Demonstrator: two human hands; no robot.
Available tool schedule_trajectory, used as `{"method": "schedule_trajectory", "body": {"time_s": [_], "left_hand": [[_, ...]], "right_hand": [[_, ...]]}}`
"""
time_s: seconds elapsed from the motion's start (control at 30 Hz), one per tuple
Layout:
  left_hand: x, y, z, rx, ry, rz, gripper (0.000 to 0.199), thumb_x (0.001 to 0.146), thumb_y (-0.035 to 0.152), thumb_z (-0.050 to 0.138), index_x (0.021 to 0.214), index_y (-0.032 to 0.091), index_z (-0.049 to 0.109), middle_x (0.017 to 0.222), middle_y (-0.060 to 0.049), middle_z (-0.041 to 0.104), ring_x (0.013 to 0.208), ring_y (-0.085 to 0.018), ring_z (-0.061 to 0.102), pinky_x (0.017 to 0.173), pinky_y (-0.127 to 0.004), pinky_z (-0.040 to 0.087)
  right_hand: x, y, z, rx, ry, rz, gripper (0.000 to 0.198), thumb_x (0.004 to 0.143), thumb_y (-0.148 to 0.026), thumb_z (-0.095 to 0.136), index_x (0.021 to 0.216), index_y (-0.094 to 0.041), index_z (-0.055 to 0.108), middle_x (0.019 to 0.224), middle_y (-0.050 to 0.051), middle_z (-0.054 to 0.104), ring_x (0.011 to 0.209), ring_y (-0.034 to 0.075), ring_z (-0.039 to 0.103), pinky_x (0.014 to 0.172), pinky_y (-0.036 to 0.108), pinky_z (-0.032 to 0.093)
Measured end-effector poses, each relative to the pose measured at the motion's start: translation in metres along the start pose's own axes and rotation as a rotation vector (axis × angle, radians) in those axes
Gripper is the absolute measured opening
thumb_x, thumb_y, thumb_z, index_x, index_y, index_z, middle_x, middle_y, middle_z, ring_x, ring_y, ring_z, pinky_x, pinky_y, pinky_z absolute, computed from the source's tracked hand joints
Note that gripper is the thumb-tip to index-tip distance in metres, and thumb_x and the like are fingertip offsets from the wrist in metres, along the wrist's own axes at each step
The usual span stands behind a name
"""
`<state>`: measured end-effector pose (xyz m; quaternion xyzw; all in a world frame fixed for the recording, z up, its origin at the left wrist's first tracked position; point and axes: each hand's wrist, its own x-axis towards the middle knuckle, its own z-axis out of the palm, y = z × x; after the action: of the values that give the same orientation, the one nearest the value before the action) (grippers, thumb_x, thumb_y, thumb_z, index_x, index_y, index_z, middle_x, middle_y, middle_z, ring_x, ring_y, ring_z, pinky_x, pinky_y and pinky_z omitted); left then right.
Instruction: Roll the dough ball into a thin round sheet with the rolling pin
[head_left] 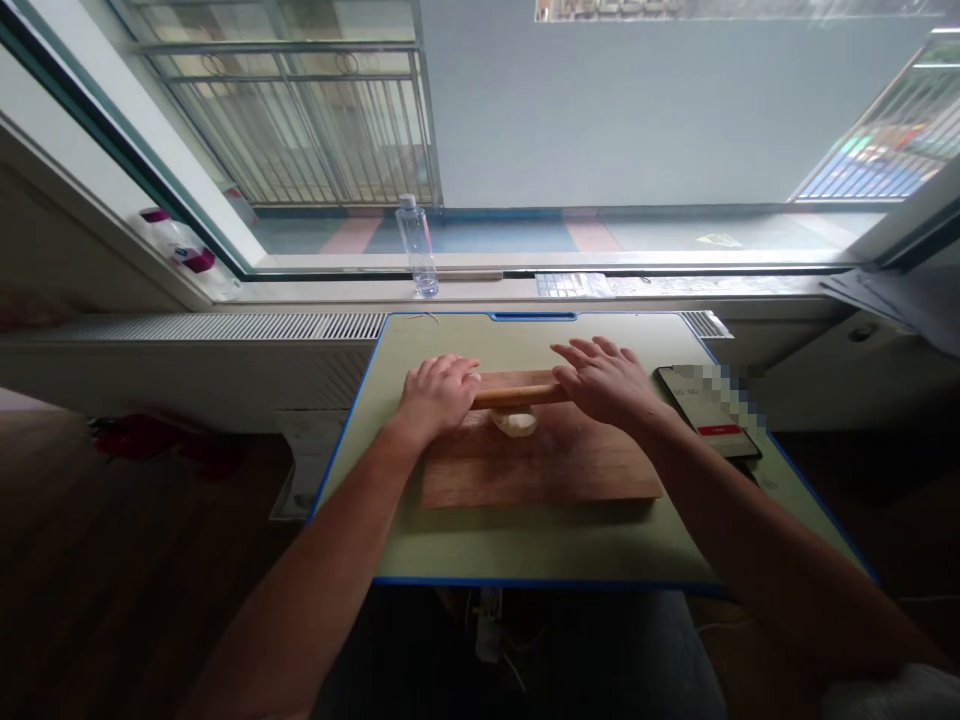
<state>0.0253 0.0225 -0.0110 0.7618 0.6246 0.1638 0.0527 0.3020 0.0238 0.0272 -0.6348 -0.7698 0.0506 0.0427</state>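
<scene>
Cream dough (514, 424); orange-brown rolling pin (517, 397); reddish-brown board (540, 470).

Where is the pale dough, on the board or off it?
On it: the dough rests on the wooden board, partly hidden by the rolling pin.

- From my remote seat I see a wide window (495, 160) spanning ten to two o'clock, its daylight brightening the middle of the room.
- Through the glass, a pale blue-grey wall (637, 110) fills twelve to one o'clock; metal railings (315, 140) stand between ten and eleven.
- Below the window I make out a white sill (480, 290) at twelve o'clock.
- At nine o'clock, I see a slatted vent (315, 326) running along under the sill.
- At six o'clock, I have a pale green table (540, 550) with blue edging.
- Toward eight o'clock, the brown floor (90, 560) falls into shadow; four o'clock looks too dark to read.
</scene>
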Motion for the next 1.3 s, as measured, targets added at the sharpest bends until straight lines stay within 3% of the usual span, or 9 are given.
{"method": "schedule_trajectory", "body": {"time_s": [0.13, 0.27, 0.6, 1.3], "left_hand": [[0.009, 0.000, -0.005, -0.002, -0.066, -0.044, 0.043, 0.110, 0.042, 0.049, 0.142, 0.035, 0.077, 0.155, -0.005, 0.072, 0.140, -0.032, 0.065, 0.123, -0.053, 0.047], [0.003, 0.011, -0.014, 0.063, -0.077, -0.054, 0.045, 0.111, 0.037, 0.049, 0.146, 0.031, 0.075, 0.159, -0.008, 0.069, 0.146, -0.033, 0.062, 0.125, -0.055, 0.045], [-0.036, 0.030, -0.018, 0.159, 0.094, 0.029, 0.044, 0.113, 0.038, 0.047, 0.140, 0.028, 0.080, 0.155, -0.011, 0.071, 0.146, -0.035, 0.060, 0.123, -0.058, 0.044], [-0.076, 0.037, -0.020, 0.079, 0.115, 0.061, 0.048, 0.114, 0.040, 0.044, 0.145, 0.023, 0.077, 0.162, -0.008, 0.067, 0.151, -0.036, 0.057, 0.128, -0.058, 0.042]], "right_hand": [[0.010, 0.002, 0.003, 0.033, -0.033, 0.020, 0.066, 0.110, -0.047, 0.035, 0.172, -0.027, 0.051, 0.179, 0.008, 0.046, 0.163, 0.043, 0.040, 0.128, 0.072, 0.036], [0.002, 0.004, 0.013, 0.044, 0.017, 0.003, 0.064, 0.111, -0.044, 0.034, 0.168, -0.023, 0.055, 0.175, 0.012, 0.053, 0.158, 0.042, 0.046, 0.125, 0.070, 0.041], [-0.036, -0.003, 0.013, -0.061, 0.035, 0.012, 0.063, 0.116, -0.045, 0.028, 0.167, -0.020, 0.056, 0.173, 0.008, 0.055, 0.161, 0.037, 0.042, 0.128, 0.059, 0.040], [-0.079, -0.008, 0.021, -0.043, 0.145, 0.036, 0.060, 0.117, -0.046, 0.031, 0.161, -0.022, 0.064, 0.169, 0.005, 0.060, 0.163, 0.038, 0.043, 0.131, 0.059, 0.038]]}}
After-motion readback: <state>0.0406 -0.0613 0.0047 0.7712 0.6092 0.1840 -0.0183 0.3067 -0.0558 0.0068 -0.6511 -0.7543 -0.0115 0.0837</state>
